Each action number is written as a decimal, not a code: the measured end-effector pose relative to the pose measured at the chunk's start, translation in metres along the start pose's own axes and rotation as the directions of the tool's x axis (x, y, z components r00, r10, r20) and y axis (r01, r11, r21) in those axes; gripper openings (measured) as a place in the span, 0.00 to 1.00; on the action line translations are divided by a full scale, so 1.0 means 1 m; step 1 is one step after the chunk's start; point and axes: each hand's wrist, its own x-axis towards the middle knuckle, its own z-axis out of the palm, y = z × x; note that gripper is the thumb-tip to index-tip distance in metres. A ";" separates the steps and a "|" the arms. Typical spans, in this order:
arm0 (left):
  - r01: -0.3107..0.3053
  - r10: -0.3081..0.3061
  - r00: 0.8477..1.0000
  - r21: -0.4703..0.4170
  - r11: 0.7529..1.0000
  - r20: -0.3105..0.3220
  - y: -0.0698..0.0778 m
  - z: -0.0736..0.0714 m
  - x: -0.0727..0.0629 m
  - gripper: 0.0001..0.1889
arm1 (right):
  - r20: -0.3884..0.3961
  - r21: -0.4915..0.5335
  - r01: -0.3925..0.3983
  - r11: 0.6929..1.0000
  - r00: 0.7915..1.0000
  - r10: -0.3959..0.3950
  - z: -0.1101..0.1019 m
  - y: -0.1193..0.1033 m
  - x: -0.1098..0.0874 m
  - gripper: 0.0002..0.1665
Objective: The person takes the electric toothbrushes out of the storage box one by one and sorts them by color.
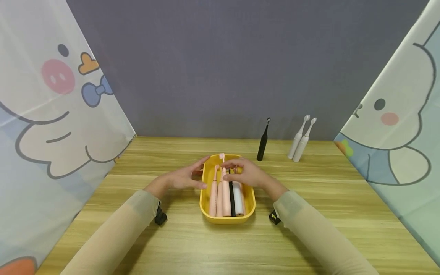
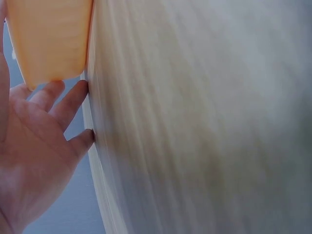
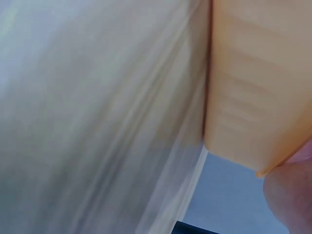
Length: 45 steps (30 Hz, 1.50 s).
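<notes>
One pink toothbrush (image 1: 226, 196) lies lengthwise up the frame in a yellow bin (image 1: 225, 220), lower centre, just left of the nearer right hand (image 1: 250, 174); whether that hand grips, I cannot tell. The left hand (image 1: 181, 178), fingers spread, flanks the bin.

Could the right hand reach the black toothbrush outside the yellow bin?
Probably yes: nothing appears to stand between the right hand and the black toothbrush, though that hand seems busy with a pink toothbrush.

Yellow basket (image 1: 227, 220); pink toothbrushes (image 1: 225, 198); 2 upright white toothbrushes (image 1: 300, 147), 1 upright black toothbrush (image 1: 262, 144); wood-grained table (image 1: 213, 252); grey backdrop (image 1: 220, 68)
</notes>
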 end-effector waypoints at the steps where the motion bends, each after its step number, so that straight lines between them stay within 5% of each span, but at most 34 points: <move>1: 0.000 0.000 1.000 0.002 1.000 0.000 0.000 0.000 0.000 0.65 | -0.006 0.007 0.000 1.000 1.000 0.000 0.000 0.000 0.000 0.31; 8: 0.002 -0.002 1.000 0.018 1.000 -0.008 -0.002 0.002 0.001 0.65 | -0.058 0.036 0.013 0.999 0.998 -0.011 -0.004 -0.007 -0.009 0.33; 17: -0.009 0.009 1.000 0.015 1.000 -0.004 0.001 0.000 0.001 0.66 | -0.111 0.160 0.139 0.977 0.986 -0.122 -0.007 -0.022 -0.020 0.32; 27: -0.004 0.004 1.000 0.004 1.000 -0.002 -0.001 0.001 0.000 0.65 | -0.083 0.425 0.136 0.895 0.990 -0.111 -0.002 -0.028 -0.032 0.33; 37: -0.010 0.010 1.000 -0.007 1.000 -0.001 0.000 0.001 0.000 0.65 | -0.106 0.485 0.173 0.857 0.985 -0.139 0.000 -0.038 -0.041 0.31; 45: 0.004 -0.004 1.000 0.002 1.000 -0.003 0.000 0.001 0.000 0.64 | -0.102 0.551 0.184 0.814 0.983 -0.153 0.002 -0.038 -0.045 0.41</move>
